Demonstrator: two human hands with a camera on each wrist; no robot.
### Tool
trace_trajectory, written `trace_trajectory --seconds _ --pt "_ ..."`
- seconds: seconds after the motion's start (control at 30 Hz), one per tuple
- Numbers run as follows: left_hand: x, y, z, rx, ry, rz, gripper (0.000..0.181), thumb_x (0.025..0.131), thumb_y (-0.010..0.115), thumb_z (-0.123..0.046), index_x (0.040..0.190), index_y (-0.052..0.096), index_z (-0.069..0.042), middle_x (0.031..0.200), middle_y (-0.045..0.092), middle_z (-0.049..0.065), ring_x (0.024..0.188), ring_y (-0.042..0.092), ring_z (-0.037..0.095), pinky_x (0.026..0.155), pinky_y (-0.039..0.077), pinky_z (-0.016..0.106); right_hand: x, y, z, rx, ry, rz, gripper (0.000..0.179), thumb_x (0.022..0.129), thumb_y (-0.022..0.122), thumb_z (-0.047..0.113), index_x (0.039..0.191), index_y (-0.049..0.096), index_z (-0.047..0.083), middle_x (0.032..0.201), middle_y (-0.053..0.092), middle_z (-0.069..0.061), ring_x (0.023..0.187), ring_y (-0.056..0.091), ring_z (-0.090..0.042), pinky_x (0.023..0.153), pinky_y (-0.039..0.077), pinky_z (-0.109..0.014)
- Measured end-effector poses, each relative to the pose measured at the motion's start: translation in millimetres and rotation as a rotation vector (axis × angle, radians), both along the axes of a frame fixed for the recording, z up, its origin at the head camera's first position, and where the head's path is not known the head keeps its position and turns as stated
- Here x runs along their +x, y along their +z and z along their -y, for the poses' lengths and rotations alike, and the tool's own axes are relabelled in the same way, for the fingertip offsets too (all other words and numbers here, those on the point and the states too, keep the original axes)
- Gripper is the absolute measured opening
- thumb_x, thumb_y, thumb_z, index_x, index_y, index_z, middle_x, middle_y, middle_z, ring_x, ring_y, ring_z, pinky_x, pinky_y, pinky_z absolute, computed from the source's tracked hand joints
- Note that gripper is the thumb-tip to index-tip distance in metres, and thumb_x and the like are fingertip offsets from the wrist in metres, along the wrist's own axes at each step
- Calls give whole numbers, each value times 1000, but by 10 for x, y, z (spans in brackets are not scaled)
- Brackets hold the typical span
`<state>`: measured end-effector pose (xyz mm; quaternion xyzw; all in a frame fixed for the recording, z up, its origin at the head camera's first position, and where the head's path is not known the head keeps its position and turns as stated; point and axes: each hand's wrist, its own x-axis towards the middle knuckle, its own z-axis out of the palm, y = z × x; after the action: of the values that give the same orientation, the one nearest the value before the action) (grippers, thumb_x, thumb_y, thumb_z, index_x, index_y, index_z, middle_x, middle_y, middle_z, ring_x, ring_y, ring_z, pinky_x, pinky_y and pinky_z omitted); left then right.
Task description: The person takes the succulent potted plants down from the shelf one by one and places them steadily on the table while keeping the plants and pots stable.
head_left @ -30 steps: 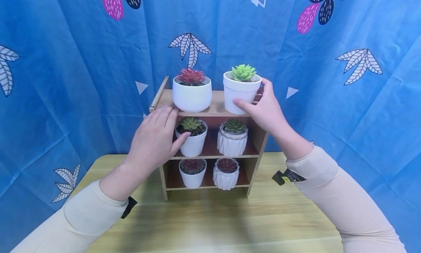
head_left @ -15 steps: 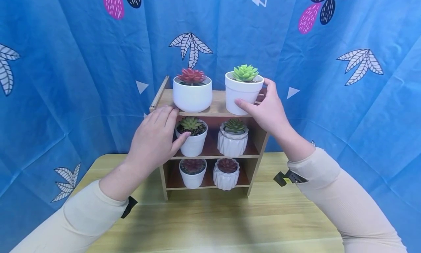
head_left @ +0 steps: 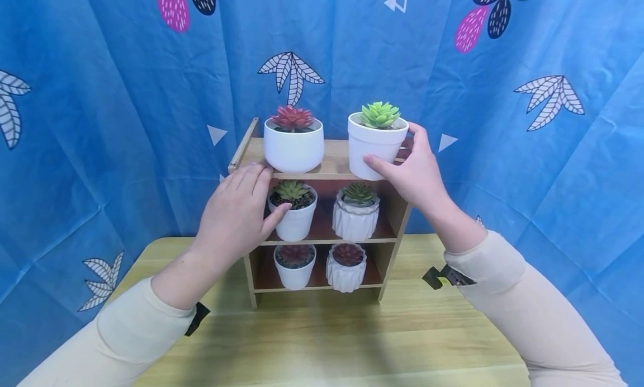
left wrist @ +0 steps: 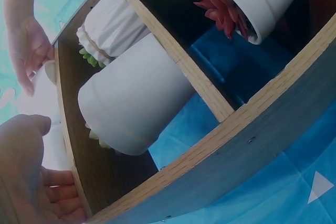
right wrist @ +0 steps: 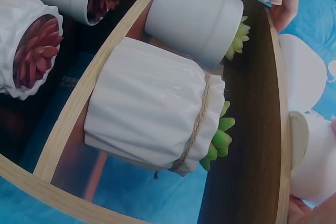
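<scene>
My right hand [head_left: 415, 166] grips a smooth white pot with a bright green succulent [head_left: 374, 146], thumb in front and fingers behind. This pot is at the right of the wooden shelf's top board [head_left: 334, 162]; its base overlaps the board's front edge, and part of its underside shows in the right wrist view. My left hand [head_left: 233, 211] rests on the top board's left front edge, thumb stretched out before the middle level. Beside it on the top board stands a rounded white pot with a red succulent [head_left: 294, 146].
The middle level holds a plain white pot with a green succulent [head_left: 297, 222] and a ribbed white pot tied with twine [head_left: 355, 219]. Below stand two white pots with dark red succulents, one plain [head_left: 295, 275], one ribbed [head_left: 345, 275]. A blue patterned cloth [head_left: 151, 152] hangs behind the table [head_left: 312, 342].
My right hand has shifted the pot with the bright green succulent slightly to the right and toward the front edge. The left hand stays in place.
</scene>
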<state>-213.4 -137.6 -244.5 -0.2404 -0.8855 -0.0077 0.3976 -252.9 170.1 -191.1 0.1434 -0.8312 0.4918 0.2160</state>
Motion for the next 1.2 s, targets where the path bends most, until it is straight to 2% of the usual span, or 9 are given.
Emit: trace_trajectory --seconds 0.4,0.7,0.97,1.2 --pt "-2 6 24 -6 6 -13 72 90 69 -49 132 52 7 127 58 24 121 54 39 104 46 53 53 17 -53 23 -22 -25 97 80 82 46 152 25 13 136 54 -11 117 58 -26 98 49 -49" --pt "-9 1 15 5 10 4 72 91 68 -49 133 52 7 130 57 25 124 53 40 105 45 54 172 40 -142 -2 -10 -17 97 81 82 42 152 24 14 138 53 -9 118 59 -24 99 51 -47" --pt "-12 -1 2 3 6 2 72 91 68 -49 133 51 7 128 57 24 123 54 39 105 45 53 257 26 -234 17 -40 -20 94 81 82 41 152 25 15 138 53 -8 115 59 -23 97 51 -46" --pt "-27 -13 -8 5 8 12 72 91 68 -49 134 51 6 129 57 24 124 53 39 105 45 53 326 1 -342 6 -56 -10 93 82 83 37 152 26 16 137 54 -7 114 59 -21 94 52 -38"
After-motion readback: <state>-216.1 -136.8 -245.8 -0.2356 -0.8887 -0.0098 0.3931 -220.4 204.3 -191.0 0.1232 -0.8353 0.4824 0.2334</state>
